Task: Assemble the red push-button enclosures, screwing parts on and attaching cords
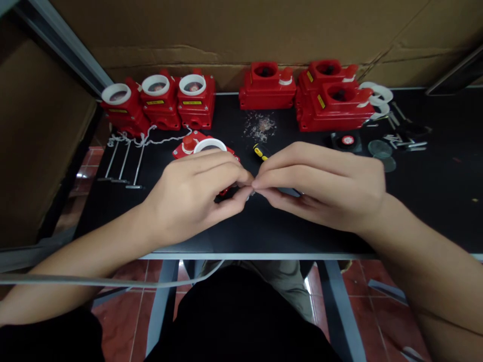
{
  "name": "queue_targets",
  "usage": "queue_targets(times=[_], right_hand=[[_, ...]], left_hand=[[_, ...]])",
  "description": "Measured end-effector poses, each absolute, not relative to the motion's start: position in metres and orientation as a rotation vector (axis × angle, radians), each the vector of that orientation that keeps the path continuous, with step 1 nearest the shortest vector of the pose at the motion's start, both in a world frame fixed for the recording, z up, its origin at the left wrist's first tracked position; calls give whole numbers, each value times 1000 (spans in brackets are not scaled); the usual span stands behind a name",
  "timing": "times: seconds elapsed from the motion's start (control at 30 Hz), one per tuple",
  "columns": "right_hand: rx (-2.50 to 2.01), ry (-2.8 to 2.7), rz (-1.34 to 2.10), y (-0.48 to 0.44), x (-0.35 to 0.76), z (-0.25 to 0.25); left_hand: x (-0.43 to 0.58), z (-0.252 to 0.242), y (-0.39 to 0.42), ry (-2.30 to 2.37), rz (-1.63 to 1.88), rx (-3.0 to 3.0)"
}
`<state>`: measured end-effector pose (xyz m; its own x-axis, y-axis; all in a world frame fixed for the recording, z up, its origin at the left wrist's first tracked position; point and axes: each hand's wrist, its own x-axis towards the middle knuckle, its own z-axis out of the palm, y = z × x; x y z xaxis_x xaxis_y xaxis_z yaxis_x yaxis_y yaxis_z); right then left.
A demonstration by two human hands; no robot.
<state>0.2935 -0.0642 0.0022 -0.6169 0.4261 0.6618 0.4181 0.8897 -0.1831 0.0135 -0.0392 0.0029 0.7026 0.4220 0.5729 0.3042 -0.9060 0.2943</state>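
My left hand and my right hand meet fingertip to fingertip above the black tabletop. Both are closed in a pinch. Something tiny and pale shows below the left fingertips, too small to name. Partly hidden behind my left hand lies a red box with a white ring and a red knob. Beyond my right fingertips rests a yellow-and-black handle, its far part covered by that hand.
Several red boxes with white-ringed windows stand back left; others with open round holes stand back right. Small hammers on white cords lie left. Debris, glass discs, white rings and metal parts lie farther right. A cable crosses in front.
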Motion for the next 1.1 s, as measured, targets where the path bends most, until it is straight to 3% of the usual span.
queue_targets(times=[0.3, 1.1], right_hand=[[-484, -2233, 120, -55, 295, 4], [-516, -2015, 367, -61, 283, -4]], left_hand=[[18, 6, -45, 618, 1078, 2551], [21, 2, -47, 527, 1201, 2728]])
